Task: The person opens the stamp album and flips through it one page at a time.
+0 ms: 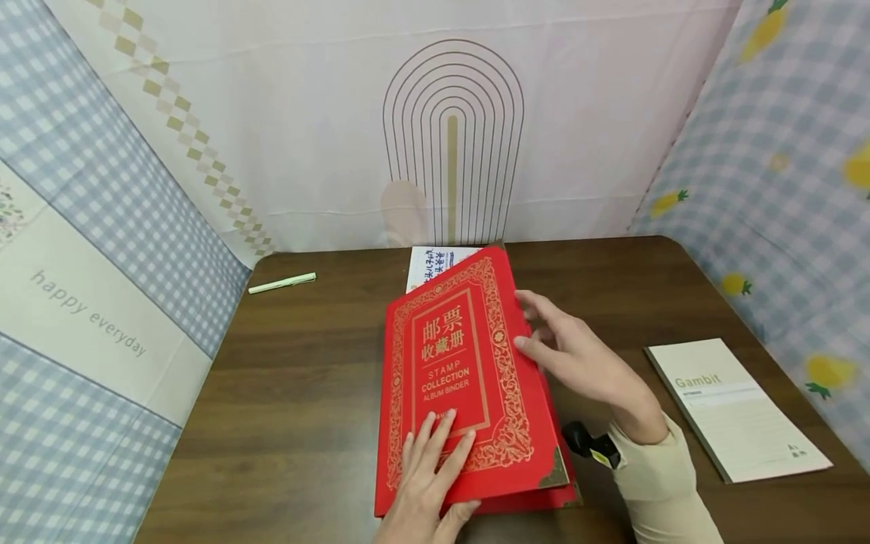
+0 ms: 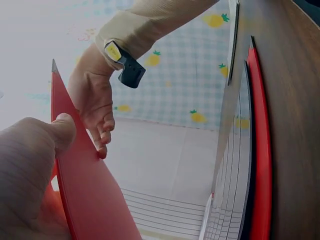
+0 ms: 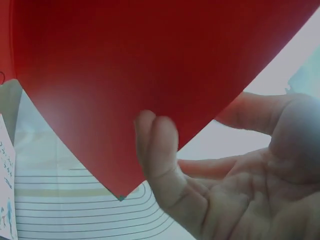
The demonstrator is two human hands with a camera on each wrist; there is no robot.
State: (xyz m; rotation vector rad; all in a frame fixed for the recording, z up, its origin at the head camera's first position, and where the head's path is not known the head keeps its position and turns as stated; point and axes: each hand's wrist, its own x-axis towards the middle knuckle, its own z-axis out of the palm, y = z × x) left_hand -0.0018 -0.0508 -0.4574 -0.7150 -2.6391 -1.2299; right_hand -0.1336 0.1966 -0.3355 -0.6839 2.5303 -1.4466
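Note:
A red stamp album (image 1: 401, 363) with gold lettering and metal corners lies slanted on the table, its front cover raised. My left hand (image 1: 428, 483) holds the cover's near edge, fingers spread on top; in the left wrist view the thumb (image 2: 65, 132) presses its inner face. At the right edge, my right hand (image 1: 584, 355) grips the lifted cover. The right wrist view has its fingers (image 3: 160, 145) curled against the inside of the cover (image 3: 110, 115), with the thumb on the other side. Pages (image 2: 241, 150) lie above the red back cover (image 2: 262, 150).
A white booklet with blue characters (image 1: 428, 264) lies behind the album, partly covered by it. A pale green pen (image 1: 282, 283) is at the far left of the table (image 1: 292, 393). To the right lies a Gambit notepad (image 1: 737, 412). Patterned cloth surrounds the table.

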